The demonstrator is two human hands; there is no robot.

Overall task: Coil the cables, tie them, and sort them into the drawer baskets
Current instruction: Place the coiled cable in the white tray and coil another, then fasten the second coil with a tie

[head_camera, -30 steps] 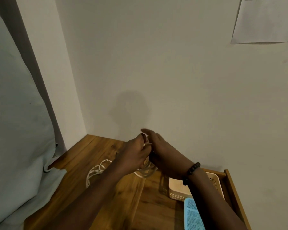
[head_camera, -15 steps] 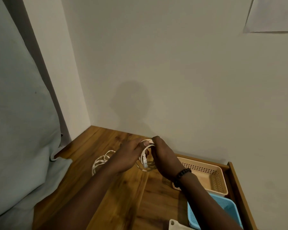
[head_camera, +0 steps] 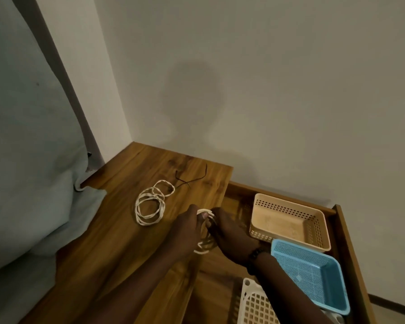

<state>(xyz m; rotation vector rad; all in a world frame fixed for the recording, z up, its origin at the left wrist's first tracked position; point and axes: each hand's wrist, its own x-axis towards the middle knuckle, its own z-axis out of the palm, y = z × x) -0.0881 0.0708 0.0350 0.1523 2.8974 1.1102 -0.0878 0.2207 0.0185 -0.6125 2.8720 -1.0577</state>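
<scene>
Two hands are working a small white cable coil point(head_camera: 202, 243) above the wooden top point(head_camera: 117, 232), which serves as the landmark for this report. The left hand point(head_camera: 185, 232) is gripping the coil's upper loop, thumb and fingers curled round the strands at its top. The right hand point(head_camera: 229, 235) is meeting it from the drawer side, fingertips pinching the same loop where the two hands are touching; a dark beaded bracelet point(head_camera: 255, 252) is sitting on that wrist. The lower strands of the coil are hanging between the wrists, just over the top's right edge. Whether a tie is already round this coil cannot be told, as the fingers are hiding that part. A second white cable point(head_camera: 150, 204) is lying in loose, untied loops on the top, left of the hands and apart from them. Thin black ties point(head_camera: 189, 180) are lying crossed on the top just beyond that cable, nearer the wall point(head_camera: 267, 78). An open drawer point(head_camera: 344, 232) is standing to the right of the top, holding a beige basket point(head_camera: 290, 220) at the wall end, a blue basket point(head_camera: 311, 274) nearer the person, and a white basket point(head_camera: 255, 305) nearest. Pale fabric point(head_camera: 26, 160) is bordering the top on its left side.
</scene>
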